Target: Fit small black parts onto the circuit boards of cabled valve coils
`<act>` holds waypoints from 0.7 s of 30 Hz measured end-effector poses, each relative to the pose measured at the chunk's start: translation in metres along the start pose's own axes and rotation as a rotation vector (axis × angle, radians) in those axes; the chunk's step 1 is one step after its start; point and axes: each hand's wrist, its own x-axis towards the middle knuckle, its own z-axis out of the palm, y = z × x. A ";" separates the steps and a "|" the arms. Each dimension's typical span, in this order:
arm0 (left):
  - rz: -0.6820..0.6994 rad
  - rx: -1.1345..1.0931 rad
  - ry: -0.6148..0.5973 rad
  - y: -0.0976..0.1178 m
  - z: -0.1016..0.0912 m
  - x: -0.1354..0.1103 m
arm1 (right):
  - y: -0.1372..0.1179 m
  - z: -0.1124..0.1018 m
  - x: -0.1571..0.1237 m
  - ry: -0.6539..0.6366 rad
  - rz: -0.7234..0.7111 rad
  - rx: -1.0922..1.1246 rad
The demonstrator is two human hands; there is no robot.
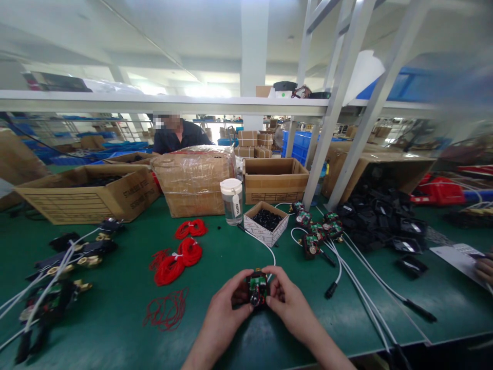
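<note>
Between my two hands, near the front of the green table, is a small black device with an exposed green circuit board (259, 285) and a white cable leading off behind it. My left hand (227, 303) grips its left side with thumb and fingers. On the opposite side, my right hand (287, 300) pinches the device's edge. Left of my hands lie loose thin red wires (167, 309), with tied bundles of red wire (179, 261) beyond them. Behind the device stands a small white carton (265, 223) holding many small black parts.
Similar boards with white cables (314, 231) lie right of centre; others with brass fittings (73, 262) are at left. Black housings (379, 218) spill from a tipped carton. A lidded clear bottle (231, 203) stands before cardboard boxes (194, 180). A person (181, 136) is beyond; another hand (484, 268) is at far right.
</note>
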 end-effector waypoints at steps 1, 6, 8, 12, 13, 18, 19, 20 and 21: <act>0.001 0.003 0.002 0.000 0.000 0.000 | 0.000 -0.001 0.001 0.000 -0.004 -0.003; 0.012 0.012 -0.002 -0.002 -0.001 0.001 | -0.004 -0.003 0.004 0.028 -0.016 -0.023; 0.016 0.011 -0.003 -0.004 -0.001 0.001 | -0.006 -0.003 0.004 0.037 -0.020 -0.032; 0.044 0.002 0.000 -0.006 -0.001 0.001 | -0.007 -0.002 0.001 0.042 -0.052 -0.060; 0.053 0.003 0.002 -0.007 0.000 0.001 | -0.007 -0.001 0.000 0.039 -0.054 -0.064; 0.070 0.030 0.049 -0.007 0.004 0.001 | -0.007 0.007 -0.003 0.053 -0.011 -0.058; 0.072 0.039 0.060 -0.007 0.005 0.002 | -0.007 0.008 -0.003 0.063 -0.003 -0.053; 0.077 0.050 0.071 -0.007 0.006 0.002 | -0.007 0.010 -0.003 0.072 0.000 -0.047; 0.084 0.062 0.081 -0.009 0.008 0.002 | -0.007 0.011 -0.003 0.078 0.000 -0.041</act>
